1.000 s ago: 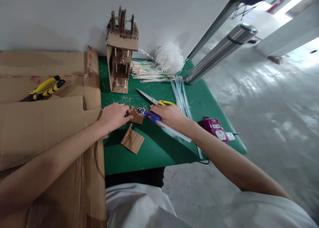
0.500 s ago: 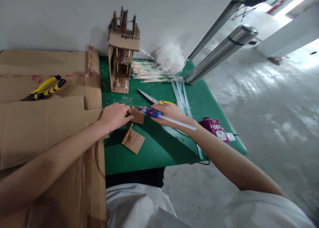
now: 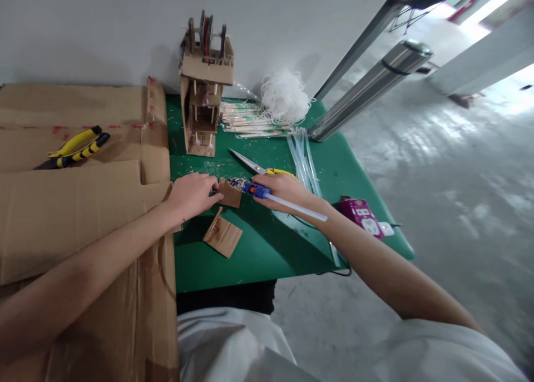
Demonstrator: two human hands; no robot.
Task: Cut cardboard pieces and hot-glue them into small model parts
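Note:
My left hand (image 3: 195,194) pinches the left edge of a small cardboard piece (image 3: 230,194) on the green tabletop (image 3: 267,259). A blue glue gun (image 3: 259,191) is gripped in my right hand (image 3: 287,192), its nozzle end over that piece's upper edge; whether the tip touches it I cannot tell. A clear glue stick (image 3: 297,206) juts from the gun's back. Just nearer to me lies a second cardboard piece (image 3: 223,235) with a raised strip along one edge. Scissors (image 3: 250,163) with yellow handles lie behind my right hand, partly hidden by it.
At the back stands a cardboard tower (image 3: 204,93) with sticks and discs. Beside it are wrapped wooden sticks (image 3: 250,120), white string (image 3: 286,98) and glue sticks (image 3: 302,159). A purple power socket (image 3: 359,215) sits right. Pliers (image 3: 77,147) rest on large cardboard (image 3: 67,215) at left.
The glue gun's rear and its glue stick have shifted very slightly. My left hand and the cardboard pieces stay where they were.

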